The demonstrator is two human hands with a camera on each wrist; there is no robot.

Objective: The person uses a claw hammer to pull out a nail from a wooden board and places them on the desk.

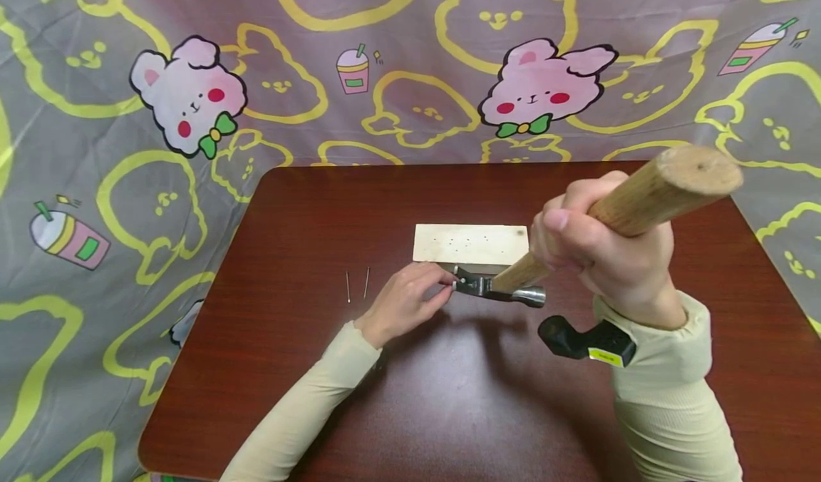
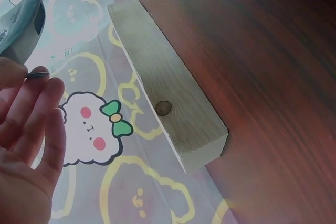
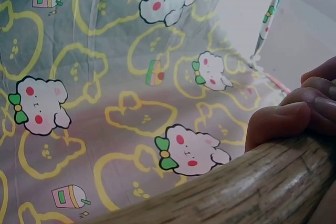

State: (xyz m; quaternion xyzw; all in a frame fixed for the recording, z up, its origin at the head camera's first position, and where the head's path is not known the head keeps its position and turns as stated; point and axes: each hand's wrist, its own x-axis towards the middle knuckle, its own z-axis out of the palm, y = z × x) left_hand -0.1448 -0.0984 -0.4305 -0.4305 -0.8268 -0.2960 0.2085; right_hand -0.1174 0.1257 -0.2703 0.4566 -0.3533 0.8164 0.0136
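My right hand (image 1: pixel 603 247) grips the thick wooden handle of a claw hammer (image 1: pixel 474 284), its butt raised toward the camera and its metal head low over the table. In the left wrist view, my left hand (image 2: pixel 31 145) pinches a thin nail (image 2: pixel 38 75) between thumb and fingertips, close to the hammer head (image 2: pixel 26 22). From the head view, those fingertips are right at the claw. Just beyond the hammer lies a pale wooden block (image 1: pixel 471 243) with several small dark marks on its top. Fingers of my right hand wrap the handle (image 3: pixel 236 192) in the right wrist view.
Two more nails (image 1: pixel 348 286) lie on the brown table (image 1: pixel 288 368) to the left of my left hand. A patterned cloth (image 1: pixel 410 54) hangs behind the table and along its left side. A black wrist camera (image 1: pixel 586 341) sits at my right cuff.
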